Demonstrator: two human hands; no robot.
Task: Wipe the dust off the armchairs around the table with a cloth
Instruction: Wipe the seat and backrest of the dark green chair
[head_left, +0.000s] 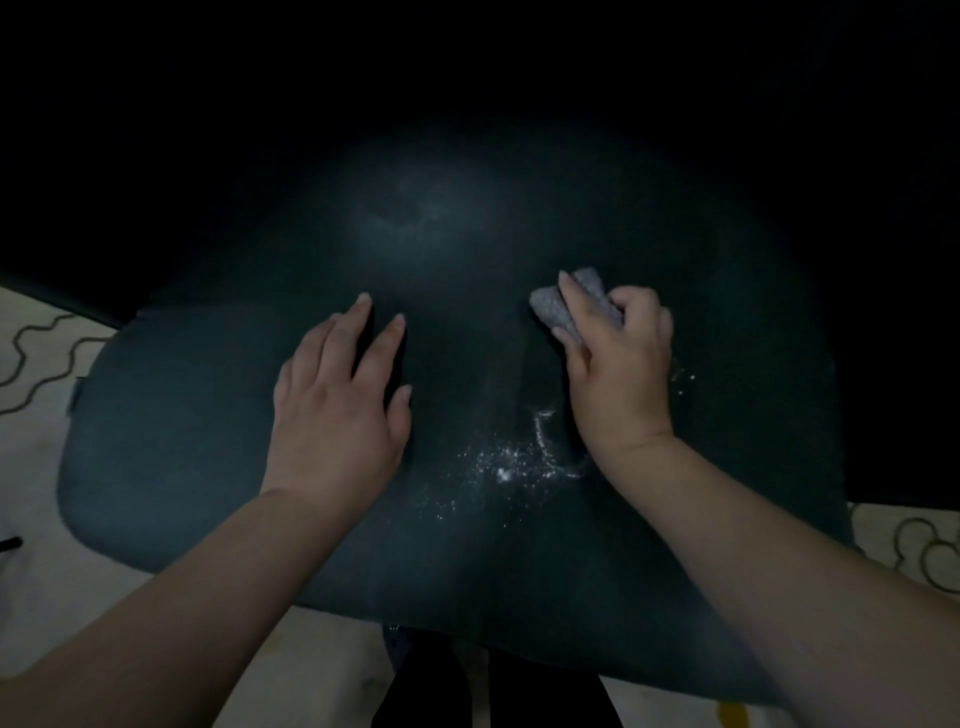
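Observation:
A dark green armchair seat (182, 441) fills the middle of the view, dimly lit. White dust specks (506, 465) lie on the cushion near its front centre. My right hand (621, 374) grips a bunched grey cloth (558, 306) and presses it on the seat just beyond the dust. My left hand (340, 410) rests flat on the cushion to the left, fingers straight and spread. A fainter pale smear (410, 218) shows farther back on the seat.
A pale rug with dark wavy lines (36, 358) lies under the chair at the left and the right (914, 545). My dark-clothed legs (467, 686) stand at the seat's front edge. Everything beyond the seat is black.

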